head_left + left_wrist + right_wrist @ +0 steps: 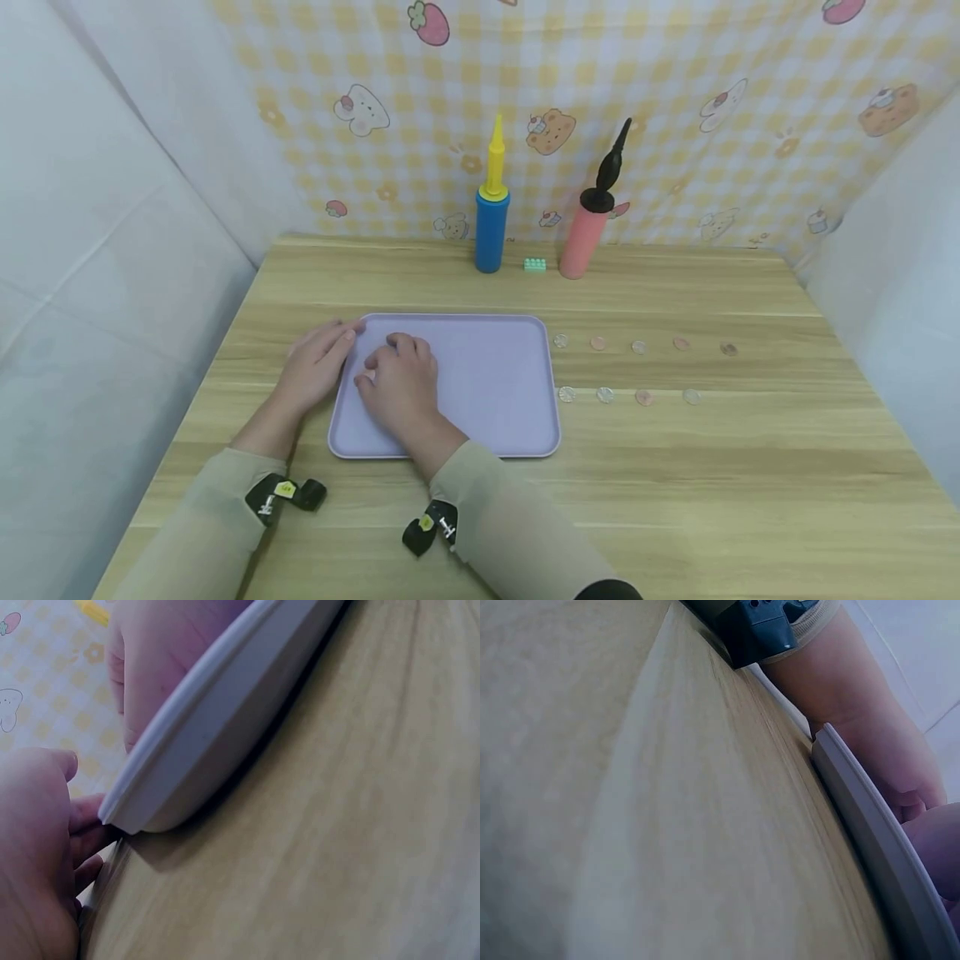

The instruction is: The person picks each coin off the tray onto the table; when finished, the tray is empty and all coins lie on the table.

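A pale purple tray [498, 383] lies flat on the wooden table. My left hand [318, 362] rests alongside its left edge, fingers extended up to the far left corner. In the left wrist view, the fingers of the left hand [34, 847] reach the rim of the tray [217, 727]. Over the left part of the tray is my right hand [401, 379], palm down with bent fingers. Its fingertips point down at the tray surface, and I cannot tell whether anything is between them. The right wrist view has the tray's outer side wall [885, 840] with the hands beyond it.
Right of the tray, coins lie in two rows, among them a silver one [605, 395] and a coppery one [597, 343]. Behind stand a blue and yellow hand pump [491, 229], a small green toy brick [535, 265] and a pink and black pump [585, 237]. A checked cloth [420, 167] hangs behind.
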Tool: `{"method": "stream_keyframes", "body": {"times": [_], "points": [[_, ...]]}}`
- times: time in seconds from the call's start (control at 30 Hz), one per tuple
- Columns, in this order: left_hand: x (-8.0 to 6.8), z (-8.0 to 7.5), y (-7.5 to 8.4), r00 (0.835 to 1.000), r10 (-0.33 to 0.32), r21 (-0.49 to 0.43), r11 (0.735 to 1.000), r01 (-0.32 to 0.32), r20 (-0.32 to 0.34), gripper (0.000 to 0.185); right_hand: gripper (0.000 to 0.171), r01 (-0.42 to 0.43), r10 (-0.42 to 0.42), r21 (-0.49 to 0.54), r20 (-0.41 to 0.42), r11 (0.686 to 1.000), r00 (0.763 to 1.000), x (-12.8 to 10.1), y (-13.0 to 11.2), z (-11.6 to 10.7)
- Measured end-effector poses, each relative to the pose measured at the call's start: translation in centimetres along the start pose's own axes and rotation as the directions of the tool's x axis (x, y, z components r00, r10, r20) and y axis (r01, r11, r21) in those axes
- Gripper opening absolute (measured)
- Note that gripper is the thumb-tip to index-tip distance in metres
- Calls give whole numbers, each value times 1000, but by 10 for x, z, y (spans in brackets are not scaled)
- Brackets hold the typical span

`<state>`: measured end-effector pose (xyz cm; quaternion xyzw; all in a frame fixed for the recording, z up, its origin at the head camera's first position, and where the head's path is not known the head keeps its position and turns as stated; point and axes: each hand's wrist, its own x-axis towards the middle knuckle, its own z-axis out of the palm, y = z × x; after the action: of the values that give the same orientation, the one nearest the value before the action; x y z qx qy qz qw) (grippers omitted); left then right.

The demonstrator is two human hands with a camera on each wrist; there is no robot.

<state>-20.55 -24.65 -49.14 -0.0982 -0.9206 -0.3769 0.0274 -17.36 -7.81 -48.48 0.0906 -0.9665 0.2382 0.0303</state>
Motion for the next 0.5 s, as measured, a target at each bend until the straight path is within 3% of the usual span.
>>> {"method": "stream_keyframes", "body": {"times": [0.33,0.5], "points": [[-1,0,1,1000,11,-6,1000,-11,-10,49,19,22,-22,-2,2,1000,1000,0,0,1],[-1,1,0,1000,12,-3,1000,-12,-10,50,10,116,-114,27,-61,993,992,-2,3,2]]}}
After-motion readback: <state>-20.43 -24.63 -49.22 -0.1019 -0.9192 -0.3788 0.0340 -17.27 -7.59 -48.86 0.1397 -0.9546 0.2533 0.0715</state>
